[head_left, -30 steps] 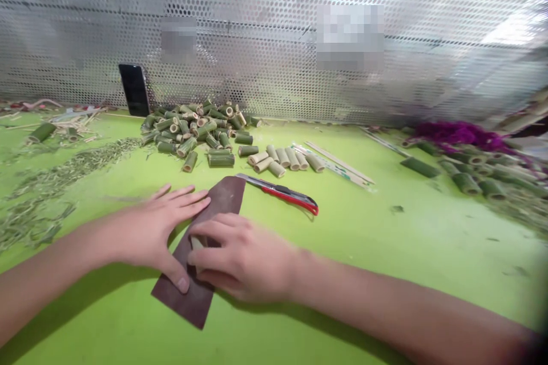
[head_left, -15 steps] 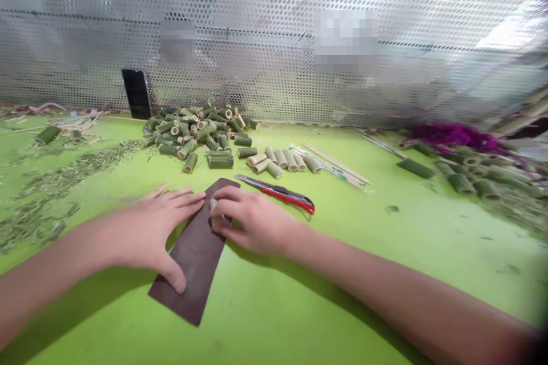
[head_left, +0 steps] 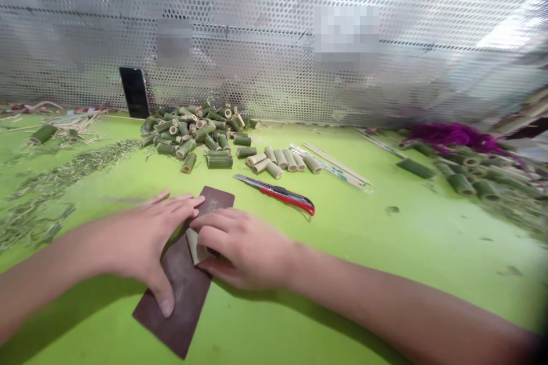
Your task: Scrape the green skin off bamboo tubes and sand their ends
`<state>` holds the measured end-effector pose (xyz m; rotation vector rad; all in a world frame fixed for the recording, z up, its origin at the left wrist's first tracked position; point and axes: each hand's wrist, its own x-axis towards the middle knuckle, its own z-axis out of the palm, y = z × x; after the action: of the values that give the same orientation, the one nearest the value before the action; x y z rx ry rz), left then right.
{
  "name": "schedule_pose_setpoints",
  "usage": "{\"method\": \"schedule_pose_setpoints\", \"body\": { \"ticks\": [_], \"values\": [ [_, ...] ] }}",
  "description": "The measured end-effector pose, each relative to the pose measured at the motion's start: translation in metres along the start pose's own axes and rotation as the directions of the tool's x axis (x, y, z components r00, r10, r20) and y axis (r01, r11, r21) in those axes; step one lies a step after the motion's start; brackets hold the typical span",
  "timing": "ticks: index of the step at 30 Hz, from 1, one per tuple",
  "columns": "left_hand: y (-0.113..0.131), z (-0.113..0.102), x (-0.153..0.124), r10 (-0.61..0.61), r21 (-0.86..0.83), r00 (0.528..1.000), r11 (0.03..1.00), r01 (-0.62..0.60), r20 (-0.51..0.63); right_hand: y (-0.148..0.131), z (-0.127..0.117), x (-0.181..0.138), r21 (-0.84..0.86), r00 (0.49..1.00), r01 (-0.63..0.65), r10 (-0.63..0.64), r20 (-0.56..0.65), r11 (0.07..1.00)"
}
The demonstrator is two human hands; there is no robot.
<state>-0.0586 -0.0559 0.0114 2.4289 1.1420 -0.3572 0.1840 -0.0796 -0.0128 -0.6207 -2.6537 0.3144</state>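
A brown sheet of sandpaper [head_left: 184,296] lies lengthwise on the green table [head_left: 385,274] in front of me. My left hand [head_left: 148,236] lies flat on its left edge, fingers stretched out, thumb pressed on the sheet. My right hand [head_left: 240,245] is closed around a short pale bamboo piece [head_left: 194,246] and holds its end against the sandpaper's middle.
A red-and-black utility knife [head_left: 282,194] lies just beyond my right hand. Behind it are a pile of green bamboo tubes [head_left: 197,131], a row of pale peeled tubes [head_left: 282,159], thin sticks [head_left: 338,165], a phone [head_left: 134,92] leaning on the perforated metal wall, shavings at left, more tubes and purple material [head_left: 454,134] at right.
My right hand has slid the bamboo piece back toward me along the sandpaper after pushing it to the far end. The sandpaper has shifted slightly nearer. My left hand stays pressed on it.
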Motion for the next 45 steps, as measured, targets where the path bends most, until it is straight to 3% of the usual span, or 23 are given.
{"method": "schedule_pose_setpoints", "body": {
  "ticks": [6, 11, 16, 22, 26, 27, 31, 32, 36, 37, 39, 41, 42, 45],
  "values": [
    [0.006, -0.003, 0.004, -0.007, 0.002, 0.999, 1.000, 0.007, 0.037, 0.012, -0.005, -0.003, -0.009, 0.998, 0.058, -0.058, 0.030, 0.998],
    [0.005, -0.003, 0.013, -0.018, 0.024, 0.999, 1.000, 0.019, -0.033, 0.023, -0.014, -0.004, 0.008, 0.996, -0.091, 0.091, 0.017, 0.996],
    [0.001, 0.001, 0.016, 0.017, 0.026, 0.998, 1.000, -0.015, -0.061, 0.021, -0.012, -0.005, -0.014, 0.993, -0.118, 0.118, 0.004, 0.993],
    [0.002, -0.003, 0.017, 0.020, 0.027, 0.998, 0.999, -0.018, -0.058, 0.020, -0.007, -0.003, 0.081, 0.999, 0.045, -0.045, 0.001, 0.996],
    [0.003, -0.005, 0.017, -0.019, -0.004, 0.999, 1.000, 0.019, -0.038, 0.024, -0.008, 0.001, -0.015, 0.969, -0.244, 0.243, -0.043, 0.970],
    [0.004, -0.005, 0.018, -0.021, -0.005, 0.999, 1.000, 0.021, -0.035, 0.022, -0.008, 0.001, -0.023, 0.963, -0.265, 0.264, -0.053, 0.964],
    [0.005, -0.006, 0.018, -0.014, -0.003, 1.000, 1.000, 0.014, -0.019, 0.015, -0.004, 0.001, 0.056, 0.999, -0.032, 0.033, -0.026, 0.998],
    [0.005, -0.007, 0.018, -0.020, -0.009, 1.000, 1.000, 0.019, -0.015, 0.016, -0.004, 0.001, 0.054, 0.999, -0.024, 0.025, -0.024, 0.998],
    [0.005, -0.009, 0.018, -0.044, -0.043, 0.999, 0.998, 0.043, -0.010, 0.021, -0.006, 0.000, -0.030, 0.955, -0.290, 0.288, -0.070, 0.956],
    [0.005, -0.009, 0.018, -0.041, -0.047, 0.999, 0.998, 0.041, -0.009, 0.020, -0.006, 0.000, -0.022, 0.957, -0.281, 0.279, -0.075, 0.959],
    [0.005, -0.009, 0.018, -0.031, -0.044, 0.999, 0.999, 0.031, -0.005, 0.017, -0.004, 0.000, 0.040, 0.994, -0.098, 0.100, -0.055, 0.994],
    [0.005, -0.009, 0.018, -0.030, -0.044, 1.000, 0.999, 0.030, -0.004, 0.017, -0.003, 0.001, 0.099, 0.999, 0.044, -0.041, -0.036, 0.994],
    [0.005, -0.009, 0.018, -0.035, -0.049, 0.999, 0.998, 0.035, -0.002, 0.019, -0.004, 0.001, 0.096, 0.999, 0.015, -0.012, -0.034, 0.995],
    [0.005, -0.008, 0.017, -0.058, -0.069, 0.998, 0.996, 0.058, 0.000, 0.024, -0.007, 0.003, 0.008, 0.957, -0.285, 0.285, -0.057, 0.959]
  ]
}}
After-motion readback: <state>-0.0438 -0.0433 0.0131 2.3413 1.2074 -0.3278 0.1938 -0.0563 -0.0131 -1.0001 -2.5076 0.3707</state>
